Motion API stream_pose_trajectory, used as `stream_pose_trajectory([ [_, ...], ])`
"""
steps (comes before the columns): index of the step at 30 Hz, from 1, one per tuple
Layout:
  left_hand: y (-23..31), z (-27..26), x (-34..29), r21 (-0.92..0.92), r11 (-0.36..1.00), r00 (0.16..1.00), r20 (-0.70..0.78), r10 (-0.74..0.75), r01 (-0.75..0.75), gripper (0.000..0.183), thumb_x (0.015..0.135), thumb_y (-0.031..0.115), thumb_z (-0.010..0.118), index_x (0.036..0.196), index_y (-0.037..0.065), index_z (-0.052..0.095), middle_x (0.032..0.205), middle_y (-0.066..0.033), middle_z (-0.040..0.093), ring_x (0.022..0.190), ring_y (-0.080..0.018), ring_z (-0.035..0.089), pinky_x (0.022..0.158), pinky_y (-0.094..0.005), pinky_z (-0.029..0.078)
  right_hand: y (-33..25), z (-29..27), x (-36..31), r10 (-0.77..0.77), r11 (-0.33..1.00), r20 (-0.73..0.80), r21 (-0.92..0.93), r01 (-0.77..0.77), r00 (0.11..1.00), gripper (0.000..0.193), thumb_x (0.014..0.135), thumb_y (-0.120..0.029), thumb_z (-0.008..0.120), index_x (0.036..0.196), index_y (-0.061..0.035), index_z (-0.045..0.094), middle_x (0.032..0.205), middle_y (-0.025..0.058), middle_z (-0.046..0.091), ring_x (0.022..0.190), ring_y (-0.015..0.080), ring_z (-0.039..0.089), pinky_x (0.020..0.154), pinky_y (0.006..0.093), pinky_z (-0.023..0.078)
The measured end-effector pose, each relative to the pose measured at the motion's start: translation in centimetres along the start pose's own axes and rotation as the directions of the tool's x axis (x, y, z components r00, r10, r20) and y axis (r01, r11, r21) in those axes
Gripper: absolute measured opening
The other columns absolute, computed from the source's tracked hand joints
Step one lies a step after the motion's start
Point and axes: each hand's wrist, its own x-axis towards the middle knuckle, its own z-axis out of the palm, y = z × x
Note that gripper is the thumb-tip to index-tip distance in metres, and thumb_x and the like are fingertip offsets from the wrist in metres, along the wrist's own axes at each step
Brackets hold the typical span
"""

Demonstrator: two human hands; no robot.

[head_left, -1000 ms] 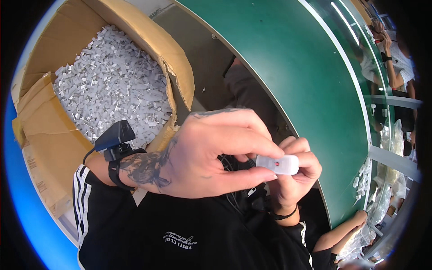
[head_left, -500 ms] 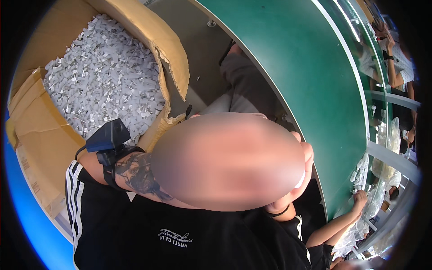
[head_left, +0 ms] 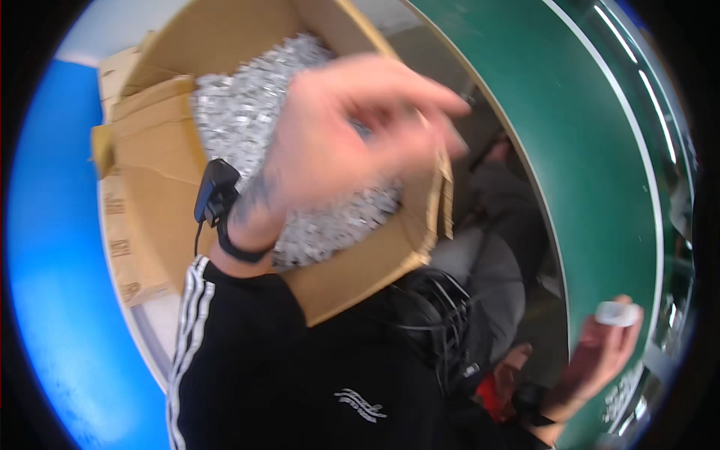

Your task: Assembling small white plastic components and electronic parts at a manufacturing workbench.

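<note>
My left hand (head_left: pixel 322 135) is raised over the cardboard box (head_left: pixel 360 289), smeared by motion. Its fingertips look apart, and I see nothing between them. Beneath it the box holds a heap of small white and clear plastic pieces (head_left: pixel 240 112). A black camera-like device (head_left: pixel 216 191) is strapped to my left wrist. Off to the right, my right hand (head_left: pixel 604 345) is closed on a small white plastic piece (head_left: pixel 617 313) at its fingertips, over the green tabletop (head_left: pixel 600 247). Blur hides the piece's exact shape.
The green table's curved edge runs down the right side. More small white pieces (head_left: pixel 621 394) lie at its lower right. Black cables (head_left: pixel 439 311) hang in front of me beside the box. A blue surface (head_left: pixel 56 247) borders the left, next to folded cardboard flaps (head_left: pixel 154 142).
The view has shifted. My left hand has swung from in front of my chest to over the box. My right hand has moved away to the right, over the table, with the white piece.
</note>
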Motion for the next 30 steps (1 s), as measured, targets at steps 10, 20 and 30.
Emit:
stream_pose_trajectory([
  [10, -30.2, -12.6, -13.4, 0.779, 0.413, 0.854, -0.289, -0.433, 0.473, 0.019, 0.078, 0.017, 0.067, 0.097, 0.015, 0.068, 0.093, -0.0101, 0.067, 0.091, -0.0291, 0.064, 0.078, -0.038, 0.052, 8.2, -39.0, 34.5, 0.375, 0.925, -0.015, -0.063, -0.376, 0.927, 0.037, 0.097, -0.023, 0.053, 0.13, -0.0071, 0.05, 0.114, -0.0002, 0.06, 0.096, 0.0043, 0.056, 0.079, 0.0177, 0.042],
  [20, -30.5, -13.9, -16.0, 0.812, 0.231, 0.831, -0.459, -0.314, 0.536, 0.021, 0.074, 0.018, 0.068, 0.092, 0.011, 0.061, 0.091, -0.0135, 0.065, 0.087, -0.0322, 0.063, 0.077, -0.0419, 0.05, 4.8, -21.0, 15.7, 0.048, 0.921, -0.155, -0.376, -0.104, 0.987, 0.052, 0.099, -0.034, 0.046, 0.143, -0.0088, 0.036, 0.144, 0.0042, 0.039, 0.128, 0.0194, 0.041, 0.107, 0.0341, 0.025],
  [30, -30.6, -14.2, -14.1, 0.764, 0.206, 0.696, -0.396, -0.599, 0.612, 0.024, 0.074, 0.03, 0.071, 0.091, 0.014, 0.063, 0.109, -0.0134, 0.058, 0.1, -0.0312, 0.059, 0.082, -0.0417, 0.048, 0.2, -11.1, 1.6, -0.123, 0.91, -0.281, -0.414, -0.004, 0.952, 0.047, 0.101, -0.024, 0.043, 0.143, -0.0048, 0.035, 0.145, 0.0001, 0.039, 0.107, 0.0092, 0.044, 0.093, 0.0228, 0.033],
])
